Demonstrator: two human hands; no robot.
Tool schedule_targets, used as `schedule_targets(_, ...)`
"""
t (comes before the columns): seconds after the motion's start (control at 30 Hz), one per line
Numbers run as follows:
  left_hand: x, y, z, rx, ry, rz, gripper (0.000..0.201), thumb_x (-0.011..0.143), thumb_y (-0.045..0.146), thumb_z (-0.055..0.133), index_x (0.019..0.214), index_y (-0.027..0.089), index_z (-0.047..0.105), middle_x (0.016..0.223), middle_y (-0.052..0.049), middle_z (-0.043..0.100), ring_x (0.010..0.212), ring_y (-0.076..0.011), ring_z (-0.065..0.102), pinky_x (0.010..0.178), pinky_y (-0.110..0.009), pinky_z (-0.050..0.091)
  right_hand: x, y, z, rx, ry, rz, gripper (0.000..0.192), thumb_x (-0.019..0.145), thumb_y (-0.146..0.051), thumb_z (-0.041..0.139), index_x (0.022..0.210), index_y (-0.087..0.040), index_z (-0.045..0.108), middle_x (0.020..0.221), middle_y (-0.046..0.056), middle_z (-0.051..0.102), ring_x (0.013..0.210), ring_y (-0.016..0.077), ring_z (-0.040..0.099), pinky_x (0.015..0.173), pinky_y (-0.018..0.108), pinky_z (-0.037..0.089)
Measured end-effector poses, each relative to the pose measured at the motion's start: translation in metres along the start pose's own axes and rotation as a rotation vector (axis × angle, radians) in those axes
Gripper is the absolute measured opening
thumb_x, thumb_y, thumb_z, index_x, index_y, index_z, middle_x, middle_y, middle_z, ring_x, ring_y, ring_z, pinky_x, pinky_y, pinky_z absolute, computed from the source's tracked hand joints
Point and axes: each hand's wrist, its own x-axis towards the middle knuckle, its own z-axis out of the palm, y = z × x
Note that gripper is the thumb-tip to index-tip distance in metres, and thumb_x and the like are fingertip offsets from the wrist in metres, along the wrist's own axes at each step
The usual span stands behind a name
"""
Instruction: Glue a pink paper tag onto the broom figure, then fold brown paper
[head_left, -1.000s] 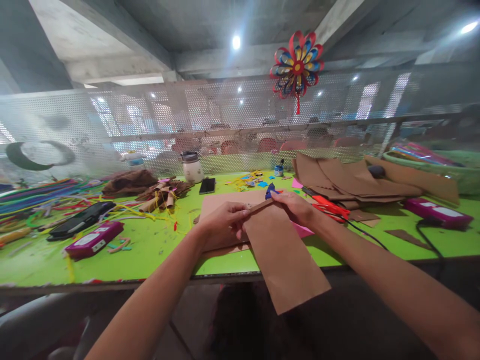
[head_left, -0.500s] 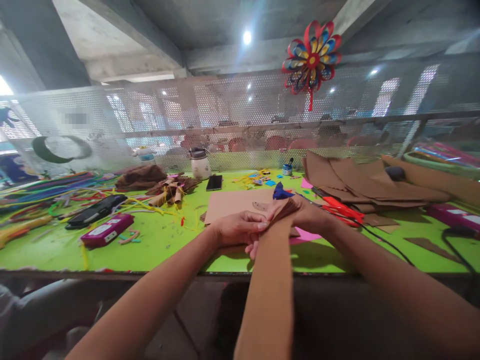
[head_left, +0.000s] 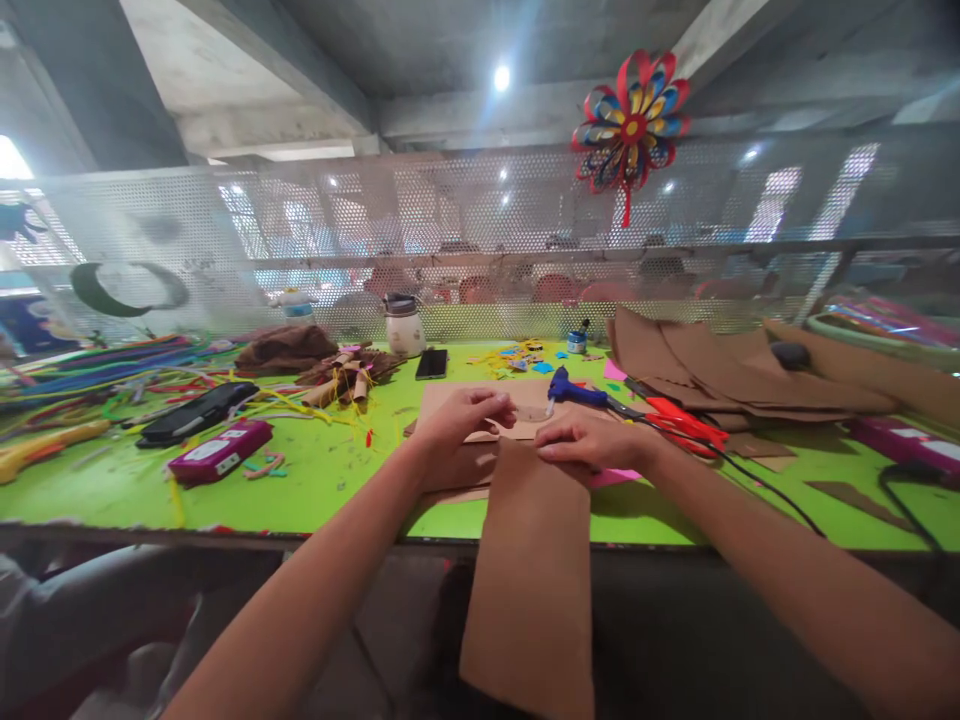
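Observation:
A long brown paper strip (head_left: 532, 570) hangs over the table's front edge toward me. My right hand (head_left: 589, 442) pinches its top right corner, thumb and fingers closed on it. Beside the top left corner is my left hand (head_left: 466, 418), its fingers loosely curled with a gap from the thumb and no paper visible between them. Behind the hands lies a light brown sheet (head_left: 439, 398), partly covered by them. A blue glue gun (head_left: 577, 390) rests just past my right hand, near red-handled scissors (head_left: 684, 425).
Brown paper sheets (head_left: 697, 365) are stacked at right. On the left lie a purple device (head_left: 221, 452), a black case (head_left: 196, 413) and colored pipe cleaners (head_left: 142, 365). A phone (head_left: 431, 364), a jar (head_left: 404, 325) and a small glue bottle (head_left: 577, 340) stand farther back.
The strip's top, bunched in both hands before, is now spread flat and wider. My left hand has come away from it to the left; the glue gun is less covered.

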Motion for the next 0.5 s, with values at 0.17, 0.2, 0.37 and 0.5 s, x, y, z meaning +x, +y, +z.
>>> schedule_targets(0.17, -0.012, 0.008, 0.012, 0.327, -0.158, 0.089, 0.032, 0.082, 0.039, 0.05, 0.086, 0.013, 0.068, 0.082, -0.006, 0.067, 0.073, -0.0149, 0.055, 0.064, -0.023, 0.04, 0.013, 0.004, 0.003, -0.28, 0.045, -0.105, 0.024, 0.079, -0.036, 0.057, 0.087, -0.02, 0.073, 0.082, 0.003, 0.069, 0.079, 0.0189, 0.057, 0.071, 0.028, 0.042)
schedule_targets(0.2, -0.015, 0.01, 0.014, 0.387, -0.143, 0.097, 0.031, 0.082, 0.037, 0.049, 0.085, 0.013, 0.068, 0.079, -0.005, 0.066, 0.07, -0.0145, 0.054, 0.061, -0.023, 0.038, 0.016, 0.007, 0.003, -0.313, 0.077, -0.112, 0.024, 0.08, -0.036, 0.055, 0.086, -0.02, 0.072, 0.082, 0.003, 0.069, 0.078, 0.0192, 0.057, 0.07, 0.029, 0.043)
schedule_targets(0.37, -0.022, 0.011, 0.015, 0.605, -0.072, 0.112, 0.029, 0.079, 0.028, 0.047, 0.07, 0.01, 0.067, 0.062, -0.003, 0.06, 0.056, -0.0118, 0.046, 0.051, -0.023, 0.029, 0.023, 0.023, 0.01, -0.419, 0.253, -0.095, 0.022, 0.077, -0.034, 0.059, 0.083, -0.017, 0.072, 0.08, 0.006, 0.068, 0.073, 0.0185, 0.058, 0.067, 0.029, 0.043)
schedule_targets(0.5, -0.016, 0.002, 0.012, 0.713, -0.079, 0.11, 0.028, 0.076, 0.028, 0.051, 0.065, 0.01, 0.069, 0.06, -0.003, 0.059, 0.054, -0.0118, 0.045, 0.05, -0.025, 0.027, 0.022, 0.031, 0.012, -0.557, 0.212, -0.159, 0.019, 0.079, -0.03, 0.057, 0.081, -0.018, 0.071, 0.075, 0.005, 0.067, 0.069, 0.0169, 0.055, 0.064, 0.028, 0.04)
